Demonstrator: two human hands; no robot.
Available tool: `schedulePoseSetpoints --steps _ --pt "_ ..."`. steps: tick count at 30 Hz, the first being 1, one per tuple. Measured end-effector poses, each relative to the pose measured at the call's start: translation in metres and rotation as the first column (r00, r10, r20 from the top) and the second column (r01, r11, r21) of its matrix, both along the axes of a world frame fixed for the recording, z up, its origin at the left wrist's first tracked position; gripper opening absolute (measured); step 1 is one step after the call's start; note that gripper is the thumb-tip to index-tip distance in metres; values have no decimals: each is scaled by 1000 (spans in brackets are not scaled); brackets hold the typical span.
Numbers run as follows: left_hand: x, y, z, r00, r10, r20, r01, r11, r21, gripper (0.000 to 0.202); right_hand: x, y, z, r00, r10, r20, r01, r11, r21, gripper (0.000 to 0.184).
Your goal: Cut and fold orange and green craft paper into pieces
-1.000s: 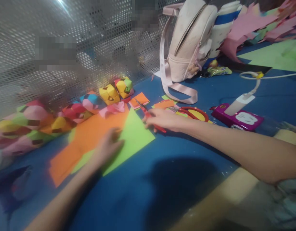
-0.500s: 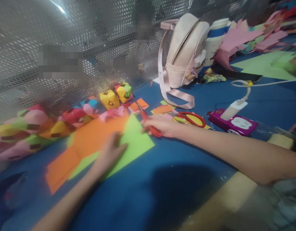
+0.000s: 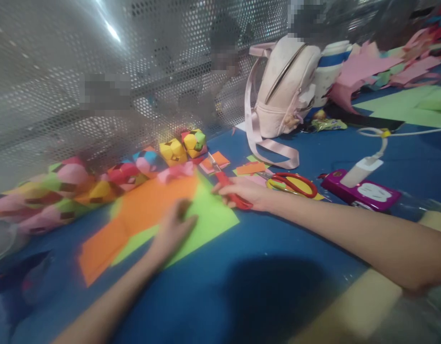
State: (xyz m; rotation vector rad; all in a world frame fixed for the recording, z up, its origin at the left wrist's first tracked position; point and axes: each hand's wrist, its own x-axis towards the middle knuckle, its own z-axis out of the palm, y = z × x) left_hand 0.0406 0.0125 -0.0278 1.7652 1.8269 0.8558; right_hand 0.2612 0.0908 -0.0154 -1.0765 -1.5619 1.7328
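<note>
My left hand [image 3: 175,227], somewhat blurred, rests on sheets of paper with its thumb apart from the fingers. It lies over orange paper [image 3: 141,205] on top of bright green paper [image 3: 216,205]. My right hand [image 3: 247,191] is closed around red-handled scissors [image 3: 243,204], whose blades point away and to the left. The scissors lie low, at the right edge of the green paper. Just right of that hand lies a second pair of scissors [image 3: 299,184] with red and yellow handles. Small orange squares [image 3: 215,162] of paper sit beyond the blade tips.
Folded paper balls [image 3: 173,151] line the perforated metal wall [image 3: 163,71]. A pale backpack [image 3: 283,95] and a white bottle [image 3: 329,71] stand at the back. A purple power strip [image 3: 361,191] with a white plug and cable lies right. Pink paper [image 3: 363,71] is piled far right.
The camera view has shifted, so everything appears slightly further right and lower. Both hands keep about the same place on the paper and scissors. The hand at the far right edge has left view.
</note>
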Motion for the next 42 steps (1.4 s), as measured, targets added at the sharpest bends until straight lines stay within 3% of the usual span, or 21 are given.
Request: schedulePoseSetpoints --steps 6,12,19,24,27,30,33,35,42 --pt "-1 2 -3 1000 7 22 -8 1000 5 46 -3 3 -1 975 -89 202 48 978 201 8" --pt "2 1 0 999 15 35 -16 1000 15 35 -14 10 4 915 -244 321 72 881 467 22" --pt "2 -1 13 996 91 26 -92 994 62 41 -18 -1 -5 933 -284 222 130 840 527 17" --pt "-3 -5 18 996 83 37 -85 994 70 39 -18 -6 3 951 -269 151 160 849 504 16" --pt "-8 -4 16 996 85 10 -86 990 109 38 -6 -5 13 937 -218 273 48 855 517 10" --pt "-17 0 13 990 137 -41 -130 981 144 37 17 -6 20 877 -180 445 -117 819 561 13" --pt "-23 2 13 984 167 -66 -155 977 148 40 38 -12 21 769 -198 608 -231 800 554 30" --pt "-23 2 15 981 173 -86 -160 977 138 38 46 -16 18 695 -201 691 -313 780 542 32" --pt "-19 -1 22 963 103 -248 -81 992 98 31 48 -28 8 629 -261 732 -402 696 595 28"
